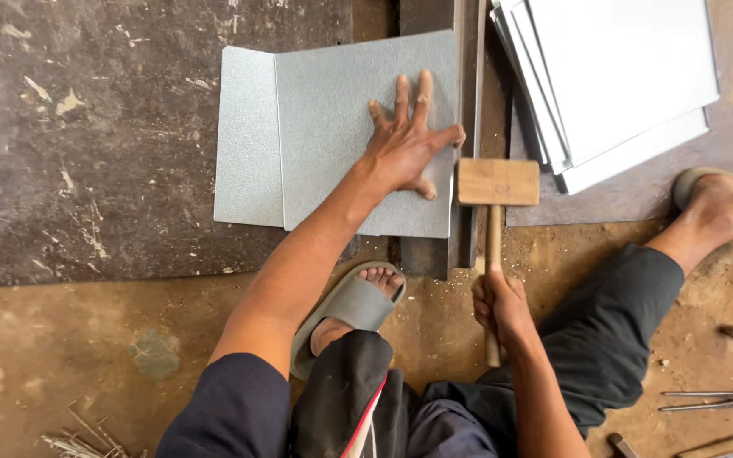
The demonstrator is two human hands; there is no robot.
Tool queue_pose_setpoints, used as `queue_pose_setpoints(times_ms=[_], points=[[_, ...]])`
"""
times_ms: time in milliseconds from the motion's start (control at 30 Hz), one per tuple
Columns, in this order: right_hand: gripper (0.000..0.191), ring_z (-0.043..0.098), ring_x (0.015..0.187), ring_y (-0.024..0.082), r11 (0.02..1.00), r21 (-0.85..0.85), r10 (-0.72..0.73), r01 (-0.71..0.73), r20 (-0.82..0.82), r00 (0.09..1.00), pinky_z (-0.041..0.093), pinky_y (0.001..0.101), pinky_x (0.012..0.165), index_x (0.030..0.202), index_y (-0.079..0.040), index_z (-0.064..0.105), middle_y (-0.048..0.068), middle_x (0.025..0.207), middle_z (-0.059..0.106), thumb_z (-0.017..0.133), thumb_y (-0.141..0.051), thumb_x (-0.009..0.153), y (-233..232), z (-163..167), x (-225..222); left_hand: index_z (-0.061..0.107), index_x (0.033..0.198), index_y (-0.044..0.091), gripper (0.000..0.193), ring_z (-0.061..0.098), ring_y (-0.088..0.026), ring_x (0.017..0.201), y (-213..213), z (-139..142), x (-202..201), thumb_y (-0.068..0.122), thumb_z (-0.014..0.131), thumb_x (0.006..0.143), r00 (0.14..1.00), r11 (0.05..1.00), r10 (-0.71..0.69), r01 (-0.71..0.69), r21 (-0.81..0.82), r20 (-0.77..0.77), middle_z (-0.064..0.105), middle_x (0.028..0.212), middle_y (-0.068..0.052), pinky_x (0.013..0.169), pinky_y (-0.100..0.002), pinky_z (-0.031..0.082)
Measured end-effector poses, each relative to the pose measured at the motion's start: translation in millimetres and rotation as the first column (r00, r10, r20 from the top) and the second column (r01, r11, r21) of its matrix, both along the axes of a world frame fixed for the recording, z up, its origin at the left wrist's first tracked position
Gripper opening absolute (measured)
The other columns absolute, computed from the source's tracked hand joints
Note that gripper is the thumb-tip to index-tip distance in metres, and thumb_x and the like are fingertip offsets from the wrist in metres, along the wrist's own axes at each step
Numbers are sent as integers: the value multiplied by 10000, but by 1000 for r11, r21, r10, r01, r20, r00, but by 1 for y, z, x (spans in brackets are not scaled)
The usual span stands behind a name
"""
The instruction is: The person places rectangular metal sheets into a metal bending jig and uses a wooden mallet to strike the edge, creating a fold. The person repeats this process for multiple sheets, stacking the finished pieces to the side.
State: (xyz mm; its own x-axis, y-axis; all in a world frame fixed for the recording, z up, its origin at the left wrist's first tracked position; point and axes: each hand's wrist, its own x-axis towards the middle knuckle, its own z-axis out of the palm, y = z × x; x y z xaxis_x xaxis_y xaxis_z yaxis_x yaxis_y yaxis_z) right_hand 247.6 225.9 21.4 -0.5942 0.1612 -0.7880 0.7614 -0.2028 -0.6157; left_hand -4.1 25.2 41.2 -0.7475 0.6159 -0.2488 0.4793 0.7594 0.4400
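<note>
One mallet [497,181] in right hand [502,307] — left hand [405,148] flat on one metal sheet [324,136].

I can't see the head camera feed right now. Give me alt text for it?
Seen from above, a left hand presses flat on a grey sheet-metal panel over a steel bar, while the right hand holds a wooden mallet at the panel's edge. A stack of metal sheets lies alongside.

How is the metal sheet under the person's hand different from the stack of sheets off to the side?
The metal sheet under the left hand is a single piece; the stack of sheets holds several. The single sheet looks speckled grey with a folded strip along one side; the stack looks smoother and paler. The hand presses one flat, while nobody touches the stack. Both are thin grey metal lying on the floor.
</note>
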Motion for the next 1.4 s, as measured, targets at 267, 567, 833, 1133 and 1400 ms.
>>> queue_pose_setpoints(times_ms=[267, 567, 833, 1133, 1400], points=[[532, 429, 455, 138, 976, 210, 80, -61, -83, 993, 365, 299, 411, 723, -48, 525, 25, 553, 451, 418, -427, 1080, -11, -7, -84, 537, 1415, 430, 1125, -44, -603, 1472, 1, -1, 3, 548, 993, 393, 1000, 998, -29, 29, -58, 8, -98, 1641, -268, 1069, -883, 188], [506, 485, 497, 134, 681, 720, 544, 132, -619, 567, 371, 307, 396, 705, -64, 509, 35, 697, 510, 403, -284, 1149, -7, 14, -130, 525, 1424, 437, 1144, -66, -559, 1478, 0, -3, 4, 542, 986, 382, 999, 1000, -7, 8, -27, 41, -123, 1633, -256, 1079, -876, 152], [480, 423, 597, 131, 373, 928, 724, 2, -292, 625, 330, 350, 441, 735, -69, 414, 51, 742, 438, 326, -210, 1185, 6, 24, -131, 504, 1454, 442, 1145, -85, -549, 1492, -1, -1, 4, 546, 971, 413, 998, 999, -30, 32, -28, 53, -150, 1632, -226, 1091, -881, 128], [480, 471, 508, 87, 657, 743, 517, 124, -564, 643, 356, 291, 414, 730, -76, 486, -33, 623, 471, 404, -274, 1159, -7, 28, -95, 494, 1474, 402, 1156, -91, -565, 1474, -1, -2, 2, 535, 973, 430, 999, 999, -46, 46, -17, -9, -167, 1622, -255, 1064, -890, 139], [452, 497, 491, 103, 851, 486, 187, 200, -636, 749, 399, 275, 417, 740, -99, 510, -7, 606, 517, 338, -244, 1132, -6, 31, -110, 560, 1416, 388, 1048, -113, -552, 1485, -3, -2, 7, 496, 988, 466, 999, 1000, -17, 16, 14, 45, -177, 1630, -232, 1093, -885, 103]])
